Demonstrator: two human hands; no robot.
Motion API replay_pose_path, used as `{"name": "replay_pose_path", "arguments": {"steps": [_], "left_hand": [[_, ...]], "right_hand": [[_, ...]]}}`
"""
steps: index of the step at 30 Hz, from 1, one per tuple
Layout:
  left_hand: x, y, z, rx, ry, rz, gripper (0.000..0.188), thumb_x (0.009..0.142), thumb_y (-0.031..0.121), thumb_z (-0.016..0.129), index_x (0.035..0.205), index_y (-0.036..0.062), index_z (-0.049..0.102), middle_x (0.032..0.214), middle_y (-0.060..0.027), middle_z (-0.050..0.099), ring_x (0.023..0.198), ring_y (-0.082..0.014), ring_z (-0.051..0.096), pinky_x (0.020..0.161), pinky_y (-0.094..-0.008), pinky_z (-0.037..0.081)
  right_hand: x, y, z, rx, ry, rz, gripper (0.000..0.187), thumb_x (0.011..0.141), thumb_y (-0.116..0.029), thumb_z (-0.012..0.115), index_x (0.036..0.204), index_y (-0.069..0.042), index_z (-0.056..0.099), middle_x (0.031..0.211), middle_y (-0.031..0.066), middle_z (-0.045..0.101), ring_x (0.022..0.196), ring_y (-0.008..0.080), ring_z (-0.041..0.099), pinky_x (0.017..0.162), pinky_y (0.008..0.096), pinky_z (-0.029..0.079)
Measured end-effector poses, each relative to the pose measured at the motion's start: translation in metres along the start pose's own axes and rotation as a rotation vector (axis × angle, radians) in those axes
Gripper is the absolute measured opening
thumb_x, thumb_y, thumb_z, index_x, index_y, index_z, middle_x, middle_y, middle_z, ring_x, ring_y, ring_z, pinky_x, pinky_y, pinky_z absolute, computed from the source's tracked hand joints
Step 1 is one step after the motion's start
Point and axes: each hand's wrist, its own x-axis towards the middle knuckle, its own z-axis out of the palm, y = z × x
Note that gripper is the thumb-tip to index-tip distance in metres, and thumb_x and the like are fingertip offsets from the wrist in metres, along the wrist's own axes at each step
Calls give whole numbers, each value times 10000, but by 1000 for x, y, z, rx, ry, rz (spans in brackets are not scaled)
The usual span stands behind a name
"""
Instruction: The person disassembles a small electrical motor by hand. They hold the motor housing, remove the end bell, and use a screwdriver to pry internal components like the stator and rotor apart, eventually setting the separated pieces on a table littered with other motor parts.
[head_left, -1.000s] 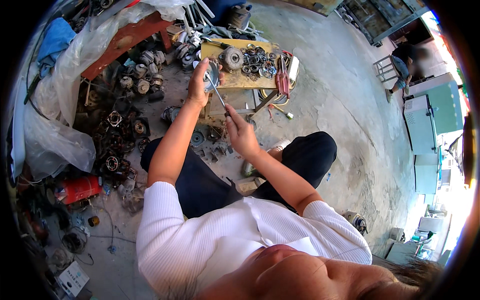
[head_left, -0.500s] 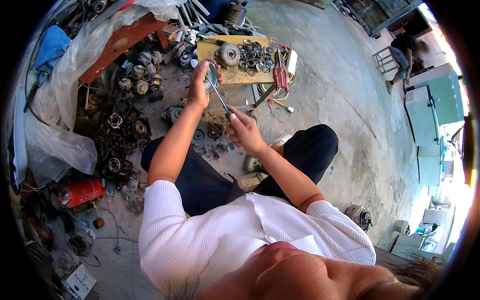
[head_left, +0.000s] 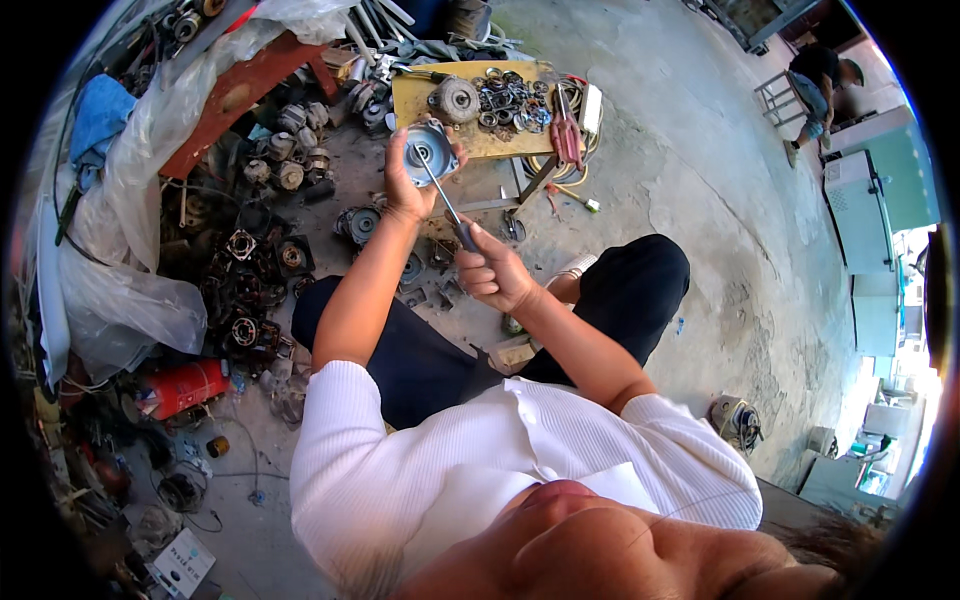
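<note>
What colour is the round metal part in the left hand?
The round metal part is silvery grey, clearest in the head view.

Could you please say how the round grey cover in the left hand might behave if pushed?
The round grey cover looks metallic, so probably stiff. Its shallow dish shape suggests little tipping when laid flat; its rounded rim might roll on edge.

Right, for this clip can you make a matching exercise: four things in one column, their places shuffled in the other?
Things:
1. Screwdriver
2. Round metal part
3. Blue cloth
4. Red cylinder

Places:
A. Upper left, by clear plastic sheeting
B. Held in the left hand
C. Lower left, amid clutter
D. Gripped in the right hand

Pairs: 1-D, 2-B, 3-A, 4-C
</note>
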Motion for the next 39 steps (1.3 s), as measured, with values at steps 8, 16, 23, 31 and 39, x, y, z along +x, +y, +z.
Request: {"name": "replay_pose_path", "arguments": {"steps": [8, 16, 23, 31, 39], "left_hand": [[13, 27, -9, 4, 6, -74, 490, 936, 530, 488, 1160, 106, 589, 1127, -160, 656, 963, -331, 668, 866, -515, 551], [10, 35, -6, -87, -158, -172, 573, 943, 555, 471, 1263, 88, 559, 1185, -194, 624, 1007, -351, 651, 912, -522, 533], [9, 33, -3, 2, -149, -129, 560, 959, 544, 455, 1275, 89, 542, 1169, -186, 629, 981, -332, 655, 896, -514, 536], [8, 30, 2, 100, -163, -81, 505, 947, 526, 497, 1258, 132, 549, 1098, -139, 656, 946, -287, 677, 854, -473, 560], [7, 28, 2, 179, -184, -39, 548, 980, 532, 425, 1300, 95, 513, 1151, -161, 631, 976, -287, 660, 880, -487, 541]], "right_hand": [[-20, -57, 68, -975, 322, -83, 416, 1041, -314, 455, 1448, -230, 445, 753, -35, 483, 543, 43, 380, 454, 182, 293], [-43, -61, 78, -1438, 341, -258, 405, 1046, -215, 432, 1447, -168, 464, 722, -50, 525, 577, 21, 439, 473, 182, 338], [-42, -60, 89, -1410, 320, -266, 404, 1026, -174, 458, 1426, -117, 481, 702, -29, 518, 610, 50, 457, 567, 221, 393], [-39, -60, 89, -1434, 333, -253, 403, 1025, -173, 463, 1423, -113, 483, 690, -35, 499, 611, 49, 435, 559, 225, 385], [-40, -61, 93, -1565, 357, -294, 401, 1014, -177, 474, 1410, -122, 499, 714, -5, 527, 630, 80, 476, 595, 260, 431]]}}
